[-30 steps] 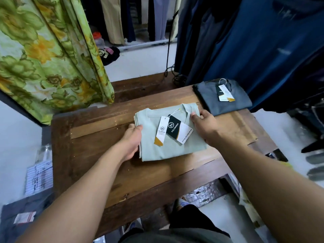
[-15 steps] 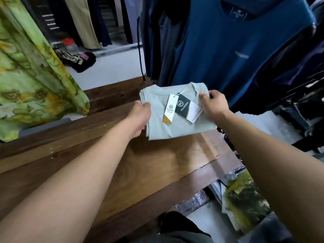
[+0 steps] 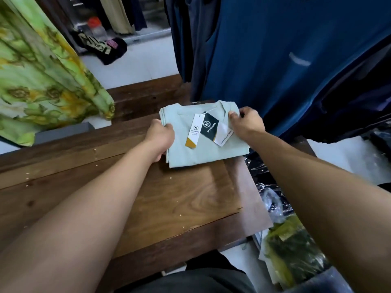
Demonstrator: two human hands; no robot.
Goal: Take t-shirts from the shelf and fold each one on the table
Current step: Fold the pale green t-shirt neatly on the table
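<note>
Gripping the folded mint t-shirt [image 3: 203, 142] with left hand [image 3: 159, 137] and right hand [image 3: 246, 122] over the counter [image 3: 179, 199] corner; loose layers may slip, hang tags [image 3: 208, 129] snag.

- Folded t-shirt [image 3: 203, 144]: pale mint green.
- Hang tags [image 3: 208, 129]: white, black, mustard.
- Bench [image 3: 179, 204]: dark brown wood grain.
- Left curtain [image 3: 42, 77]: green-yellow floral.
- Hanging garment [image 3: 275, 49], far right: deep blue.

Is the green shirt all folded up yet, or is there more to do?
Done: the pale green t-shirt is already a neat folded square with its tags on top. In hand: the left hand and right hand grip its sides at the far corner of the table. Left: letting it go. No other shirts waiting to be folded are in view.
</note>
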